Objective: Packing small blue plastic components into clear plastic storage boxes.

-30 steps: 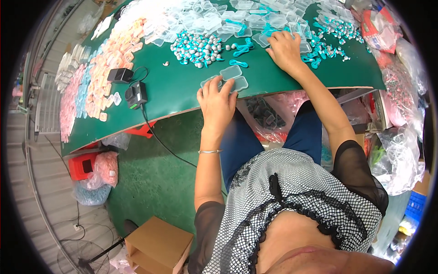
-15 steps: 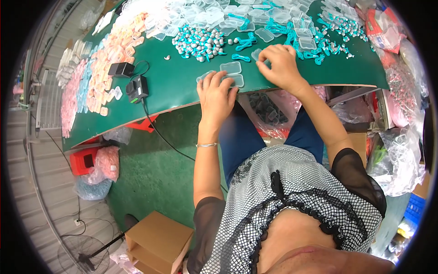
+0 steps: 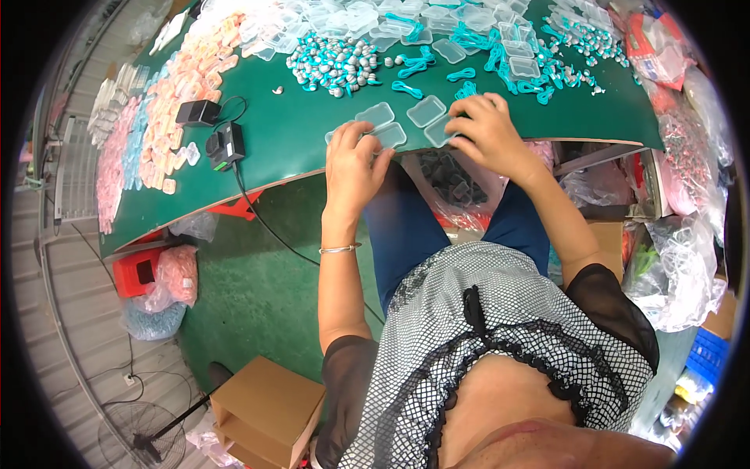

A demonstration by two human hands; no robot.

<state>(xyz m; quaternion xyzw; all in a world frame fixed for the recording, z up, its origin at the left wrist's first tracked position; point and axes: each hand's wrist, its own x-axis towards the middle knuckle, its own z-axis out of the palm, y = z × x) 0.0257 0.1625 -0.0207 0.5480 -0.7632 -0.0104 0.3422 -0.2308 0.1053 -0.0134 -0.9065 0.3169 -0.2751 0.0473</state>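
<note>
On the green table (image 3: 289, 144), near its front edge, lie two hinged clear plastic cases, both opened flat. My left hand (image 3: 351, 168) bends its fingers over the left clear case (image 3: 376, 116), thumb at its near edge; part of that case, and another clear piece by the fingers, are hidden under the hand. My right hand (image 3: 496, 142) has its thumb and fingers at the right edge of the other clear case (image 3: 426, 112). Beyond them lie bundles of turquoise cord (image 3: 407, 89) and a heap of small grey-and-turquoise parts (image 3: 332, 66).
More clear cases (image 3: 344, 19) pile up at the back. Peach cases (image 3: 187, 86) cover the left side, next to a black device (image 3: 225, 144) with a cable. Plastic bags (image 3: 660, 51) crowd the right. An open bag of dark parts (image 3: 451, 184) hangs below the table edge.
My right hand has drawn a clear case nearer, and it now lies opened beside the left one. My left fingers have curled in, and the left case has turned slightly. The view shifted a little.
</note>
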